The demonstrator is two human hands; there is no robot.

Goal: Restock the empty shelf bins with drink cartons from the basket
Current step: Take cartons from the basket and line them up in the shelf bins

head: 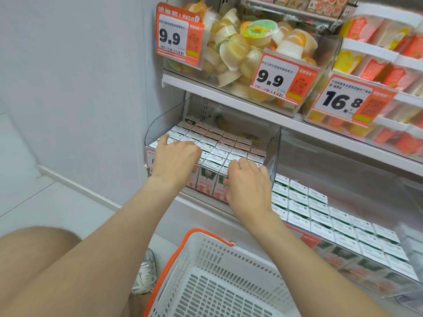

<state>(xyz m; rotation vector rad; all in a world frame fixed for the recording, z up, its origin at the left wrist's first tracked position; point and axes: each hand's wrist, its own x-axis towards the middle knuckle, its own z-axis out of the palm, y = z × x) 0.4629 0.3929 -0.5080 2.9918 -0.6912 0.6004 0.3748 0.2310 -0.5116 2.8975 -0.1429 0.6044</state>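
Drink cartons (219, 145): packed in tight rows inside a clear bin (272, 143) on the lower shelf. Each stands upright, long axis vertical, white folded top facing up.
Carton fronts: these face outward through the bin's front wall, pink and red with a green panel reading "100%". The smaller print is too blurred to read.
Left hand (176, 156): lies on the carton tops at the bin's front left corner. One finger is stretched out along the tops and the others are bent down. I cannot tell whether they grip a carton.
Right hand (248, 184): at the front wall, fingers curled over the front row with the tips hidden. What they pinch, if anything, cannot be made out.
Basket (199, 252): white perforated plastic with an orange rim, below the hands and cut off by the bottom edge.
Neighbouring cartons (320, 213): white tops in rows, in a lower bin to the right.
Price tags: orange, reading "9.9" (176, 38), "9.9" (274, 78) and "16.8" (343, 101). Their small characters are unreadable.
Jelly cups (240, 49): heaped in a clear bin above.
Shoe (146, 273): partly hidden behind the basket.
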